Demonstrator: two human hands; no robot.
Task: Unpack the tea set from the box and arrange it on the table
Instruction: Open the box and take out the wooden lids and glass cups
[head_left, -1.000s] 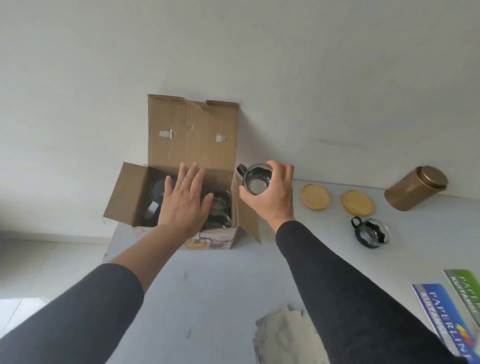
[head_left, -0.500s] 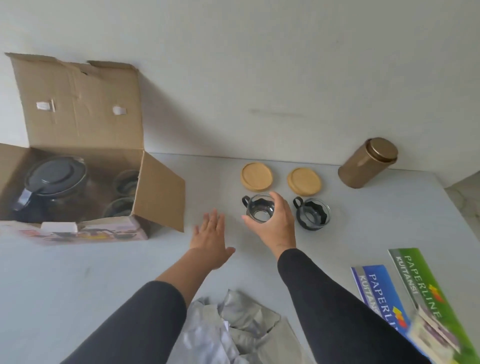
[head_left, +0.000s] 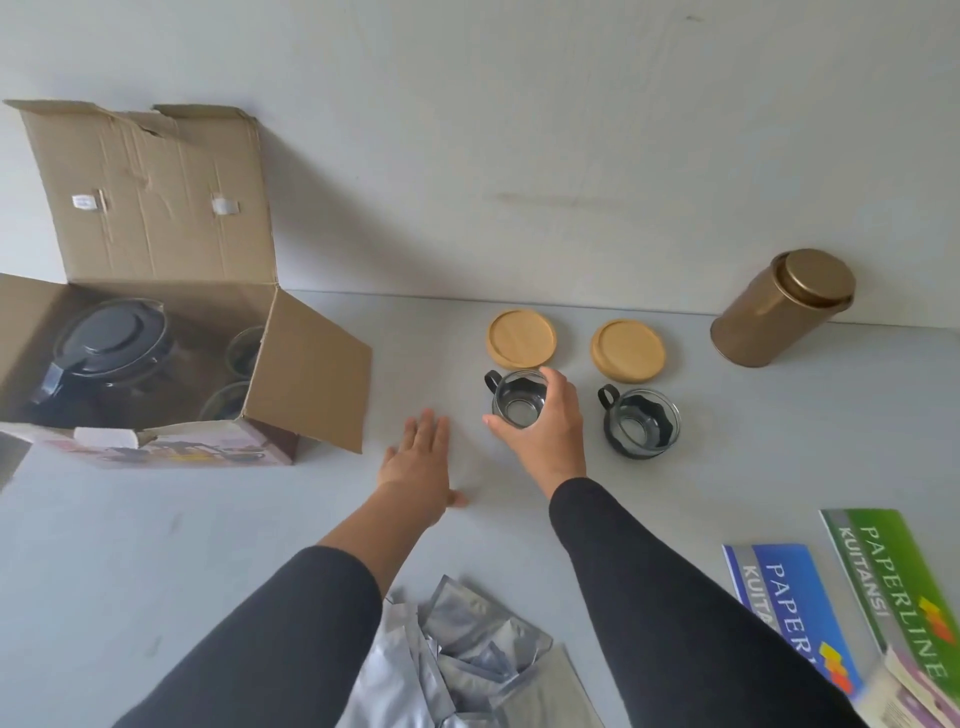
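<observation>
The open cardboard box stands at the left of the table. Inside it are a glass teapot with a dark lid and two glass cups. My right hand grips a glass cup with a black handle, held at the table just in front of the left wooden coaster. A second glass cup sits in front of the right wooden coaster. My left hand hovers flat and open over the table, between the box and the held cup.
A gold tin canister stands at the back right by the wall. Two receipt books, blue and green, lie at the right front. Crumpled silver wrapping lies at the near edge between my arms.
My right hand carried the glass cup out of the box and rightwards, down in front of the left coaster. My left hand left the box and moved over the table.
</observation>
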